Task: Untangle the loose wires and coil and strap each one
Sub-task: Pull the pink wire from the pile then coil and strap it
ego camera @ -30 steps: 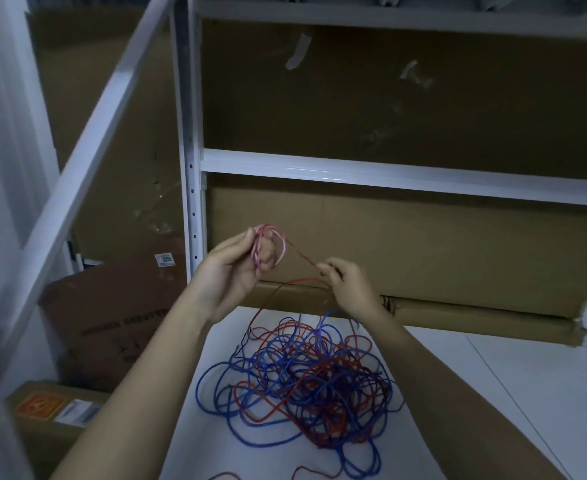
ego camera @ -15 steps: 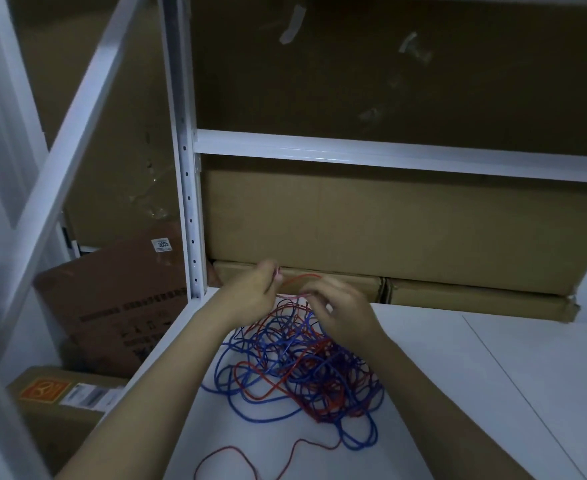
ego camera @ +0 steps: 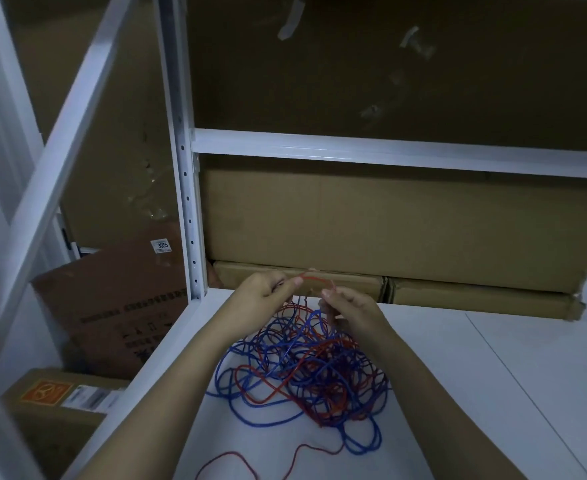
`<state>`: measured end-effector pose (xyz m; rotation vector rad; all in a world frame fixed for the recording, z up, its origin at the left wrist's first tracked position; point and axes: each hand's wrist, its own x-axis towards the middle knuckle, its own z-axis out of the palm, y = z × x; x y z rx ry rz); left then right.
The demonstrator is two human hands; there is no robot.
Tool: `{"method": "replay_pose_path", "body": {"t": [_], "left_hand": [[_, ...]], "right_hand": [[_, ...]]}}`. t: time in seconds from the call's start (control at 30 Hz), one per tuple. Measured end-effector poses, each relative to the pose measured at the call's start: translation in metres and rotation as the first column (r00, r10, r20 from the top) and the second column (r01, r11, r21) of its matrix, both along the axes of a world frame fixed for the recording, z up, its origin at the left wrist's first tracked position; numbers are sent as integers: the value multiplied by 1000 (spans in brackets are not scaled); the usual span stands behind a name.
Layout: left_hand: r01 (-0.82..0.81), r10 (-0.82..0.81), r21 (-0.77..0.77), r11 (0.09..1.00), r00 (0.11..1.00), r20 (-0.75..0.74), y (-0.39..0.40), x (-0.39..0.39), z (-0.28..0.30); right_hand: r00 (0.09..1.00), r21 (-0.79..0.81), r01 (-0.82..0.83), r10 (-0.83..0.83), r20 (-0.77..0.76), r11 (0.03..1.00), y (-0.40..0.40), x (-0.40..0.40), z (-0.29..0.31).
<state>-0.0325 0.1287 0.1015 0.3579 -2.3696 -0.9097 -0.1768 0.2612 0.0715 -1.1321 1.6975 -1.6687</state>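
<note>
Both hands were raised above a tangle of red and blue wires [ego camera: 305, 368] lying on a white shelf [ego camera: 458, 393], the tangle at 6 o'clock from the hands. The left hand [ego camera: 260, 292] pinched 1 end of a short red wire span [ego camera: 314, 279]; the right hand [ego camera: 350, 306], at 3 o'clock from it, pinched the other end with curled fingers. Cardboard boxes [ego camera: 389, 230] stood at 12 o'clock.

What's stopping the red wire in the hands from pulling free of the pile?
The left hand and right hand pinch a short span of red wire. Below them it runs into the tangle, interlaced with blue wire loops, which block a clean pull.
</note>
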Motion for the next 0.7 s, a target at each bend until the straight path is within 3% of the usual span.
{"method": "replay_pose_path", "body": {"t": [0.07, 0.13, 0.17, 0.23, 0.3, 0.33, 0.37, 0.4, 0.47, 0.53, 0.6, 0.7], "left_hand": [[2, -2, 22, 1000, 999, -35, 1, -3, 2], [-17, 20, 36, 999, 996, -89, -1, -7, 8], [-29, 34, 40, 999, 992, -122, -1, -9, 12], [-44, 52, 47, 998, 982, -183, -2, -13, 22], [-43, 53, 50, 998, 971, -231, -1, -16, 33], [-40, 52, 50, 998, 965, -257, -1, -17, 39], [-39, 52, 53, 998, 957, -285, -1, -18, 45], [-38, 54, 58, 998, 948, -315, -1, -19, 54], [-36, 60, 73, 997, 930, -362, -3, -22, 72], [-39, 65, 76, 996, 924, -376, -5, -27, 90], [-55, 84, 84, 995, 917, -391, -9, -34, 106], [-102, 131, 91, 991, 895, -425, -16, -43, 128]], "right_hand": [[996, -92, 75, -79, -39, 993, -1, 0, 7], [936, -134, 188, -219, -277, 973, -2, -5, 18], [850, -142, 267, -302, -431, 953, -3, -10, 24], [586, -163, 395, -385, -713, 904, -4, -21, 39], [386, -215, 444, -402, -830, 870, -6, -30, 56], [364, -244, 447, -423, -830, 861, -9, -33, 66], [406, -260, 447, -453, -794, 856, -13, -33, 78], [504, -256, 444, -476, -721, 859, -19, -33, 90], [744, -215, 397, -450, -494, 892, -36, -30, 115], [898, -221, 333, -380, -221, 917, -52, -26, 141], [957, -249, 283, -288, 16, 926, -61, -21, 167], [958, -367, 181, -80, 274, 913, -70, -16, 206]]}}
